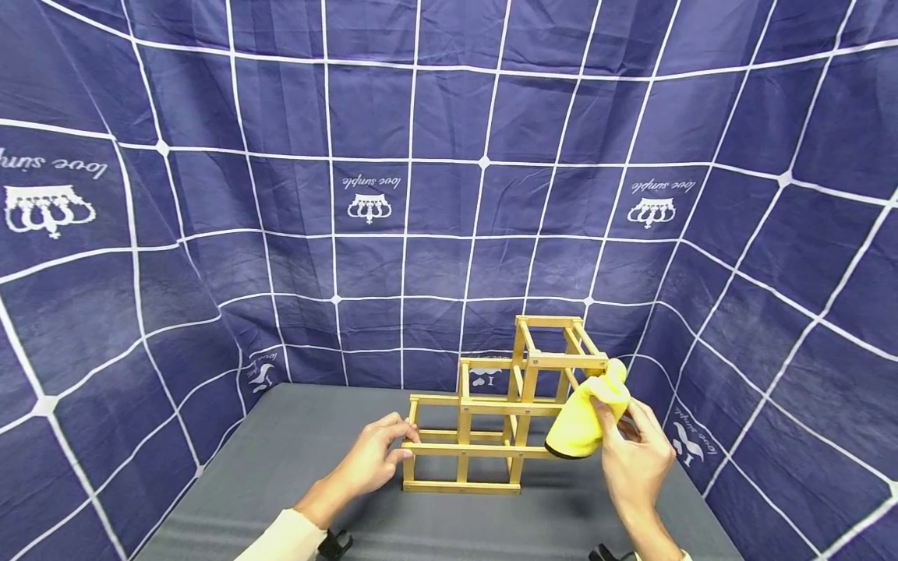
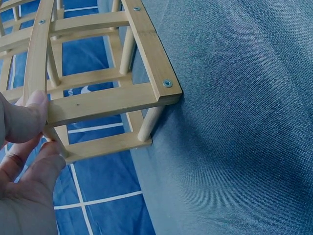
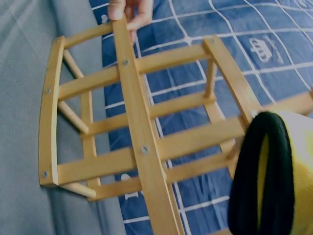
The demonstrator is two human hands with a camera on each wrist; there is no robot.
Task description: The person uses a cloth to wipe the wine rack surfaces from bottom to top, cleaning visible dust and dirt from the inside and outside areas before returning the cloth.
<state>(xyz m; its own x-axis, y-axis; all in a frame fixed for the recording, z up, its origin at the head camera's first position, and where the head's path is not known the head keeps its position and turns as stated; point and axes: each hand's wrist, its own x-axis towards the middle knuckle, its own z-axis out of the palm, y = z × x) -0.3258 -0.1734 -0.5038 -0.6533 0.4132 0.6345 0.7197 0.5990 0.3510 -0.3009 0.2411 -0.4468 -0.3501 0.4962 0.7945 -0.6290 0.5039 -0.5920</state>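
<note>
A stepped wooden rack of slats and round rods stands on the grey surface, rising in tiers toward the right. At its left end my left hand grips the corner of a front slat. In the left wrist view the thumb lies on the slat, and fingers curl round the rod below. My right hand pinches a yellow cloth with a black edge at the rack's upper right corner. The cloth covers part of the rack's right side. In the right wrist view, only the cloth shows, not the hand holding it.
A grey cloth-covered table lies under the rack. Behind it and at both sides hangs a blue curtain with white grid lines and crown prints. Dark wrist straps show at the lower edge.
</note>
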